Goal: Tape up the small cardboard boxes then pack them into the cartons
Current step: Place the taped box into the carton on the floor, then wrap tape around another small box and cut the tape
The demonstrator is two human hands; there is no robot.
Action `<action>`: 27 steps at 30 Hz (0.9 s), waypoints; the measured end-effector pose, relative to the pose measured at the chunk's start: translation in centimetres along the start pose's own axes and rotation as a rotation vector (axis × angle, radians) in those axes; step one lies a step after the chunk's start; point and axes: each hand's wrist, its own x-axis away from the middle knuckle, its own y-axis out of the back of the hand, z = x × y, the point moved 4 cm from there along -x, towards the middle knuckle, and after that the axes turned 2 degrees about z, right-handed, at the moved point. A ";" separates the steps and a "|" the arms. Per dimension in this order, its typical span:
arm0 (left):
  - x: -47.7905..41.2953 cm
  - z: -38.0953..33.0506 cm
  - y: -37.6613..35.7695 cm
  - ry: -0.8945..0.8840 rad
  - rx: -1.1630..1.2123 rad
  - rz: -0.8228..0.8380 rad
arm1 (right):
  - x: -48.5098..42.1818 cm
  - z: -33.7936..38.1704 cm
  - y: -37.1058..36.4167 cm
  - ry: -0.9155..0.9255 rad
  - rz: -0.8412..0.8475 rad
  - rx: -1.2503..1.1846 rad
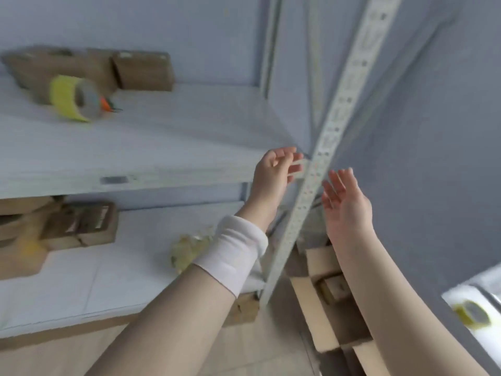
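While both the left hand (pixel 273 169) and right hand (pixel 345 202) hold nothing, fingers loose, the small cardboard boxes (pixel 143 70) sit far left on the shelf (pixel 176 137), behind the tape roll (pixel 73 97). The left hand is nearer.

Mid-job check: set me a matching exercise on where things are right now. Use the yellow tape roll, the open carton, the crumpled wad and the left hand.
Things:
1. yellow tape roll
2. open carton
3. crumpled clear wad
4. left hand

Places:
A. on the floor, right of the rack post
B. in the air beside the rack post, holding nothing
C. on the upper shelf
D. on the lower shelf

Pairs: 1-C, 2-A, 3-D, 4-B.
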 end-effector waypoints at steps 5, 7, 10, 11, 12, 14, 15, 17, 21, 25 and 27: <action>-3.3 -7.5 10.6 -0.166 -0.125 -0.076 | -0.1 -4.0 -13.0 -0.004 0.185 0.057; -4.9 -9.2 13.8 -0.183 -0.165 -0.122 | -0.4 -5.4 -16.3 -0.008 0.222 0.110; -7.9 -10.4 18.2 -0.192 -0.239 -0.196 | -2.0 -7.4 -20.3 -0.055 0.294 0.186; -9.0 -10.6 19.5 -0.193 -0.269 -0.221 | -2.8 -7.8 -21.5 -0.075 0.308 0.201; -10.1 -11.0 20.7 -0.194 -0.302 -0.246 | -3.8 -8.2 -22.6 -0.085 0.321 0.212; -12.8 -12.0 23.0 -0.195 -0.386 -0.285 | -6.0 -8.6 -24.6 -0.099 0.347 0.218; -14.1 -12.5 24.1 -0.192 -0.439 -0.300 | -7.1 -8.8 -25.5 -0.108 0.359 0.216; -16.7 -14.0 26.2 -0.181 -0.535 -0.340 | -9.2 -9.2 -27.4 -0.120 0.402 0.225; -20.9 -16.1 30.2 -0.150 -0.739 -0.428 | -13.1 -10.8 -31.1 -0.176 0.463 0.271; -24.4 -17.6 33.4 -0.084 -0.891 -0.408 | -16.6 -12.2 -36.0 -0.201 0.493 0.322; -26.4 -18.5 34.6 -0.049 -0.938 -0.392 | -17.9 -12.9 -38.5 -0.211 0.506 0.352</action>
